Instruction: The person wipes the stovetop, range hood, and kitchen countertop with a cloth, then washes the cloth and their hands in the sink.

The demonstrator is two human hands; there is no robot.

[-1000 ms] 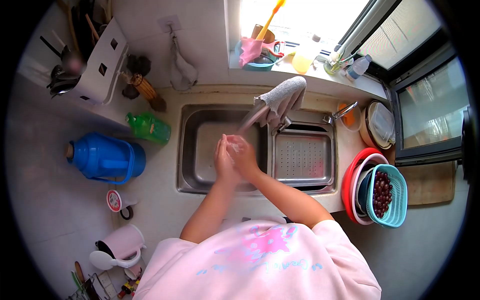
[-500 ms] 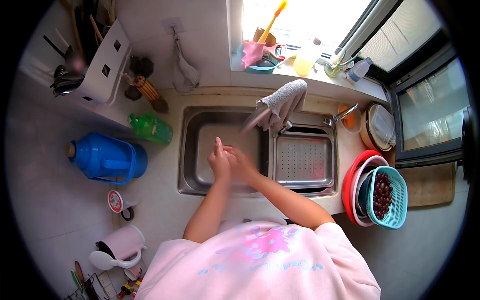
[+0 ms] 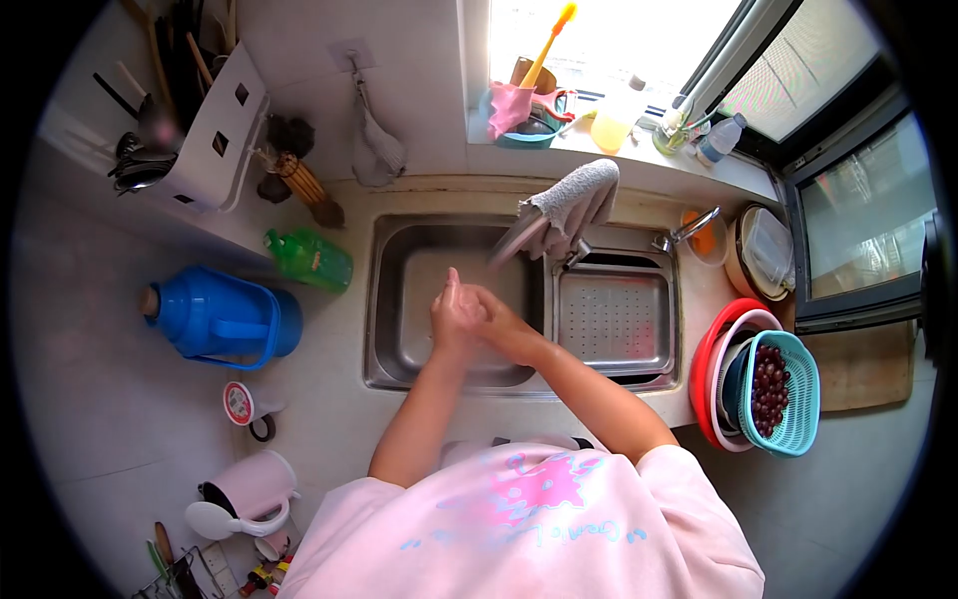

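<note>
My left hand (image 3: 450, 311) and my right hand (image 3: 496, 321) are clasped together over the left basin (image 3: 409, 260) of the steel sink. One finger of the left hand points up; the other fingers wrap against the right hand and are partly blurred. No separate object shows between them. Just above the hands is the faucet spout (image 3: 517, 236), with a grey cloth (image 3: 574, 200) draped over it. I cannot make out whether water runs from it. On the right, a perforated steel tray (image 3: 609, 317) sits in the second basin.
Left of the sink stand a green bottle (image 3: 311, 262), a blue thermos (image 3: 225, 317) and a pink kettle (image 3: 257, 486). To the right are stacked basins (image 3: 705, 374) and a turquoise basket (image 3: 803, 399) with grapes. An open window (image 3: 863, 220) is at upper right.
Both hands stay together over the left basin but have shifted against each other, the right now closer round the left. The whole view has moved slightly, so objects appear a little further right.
</note>
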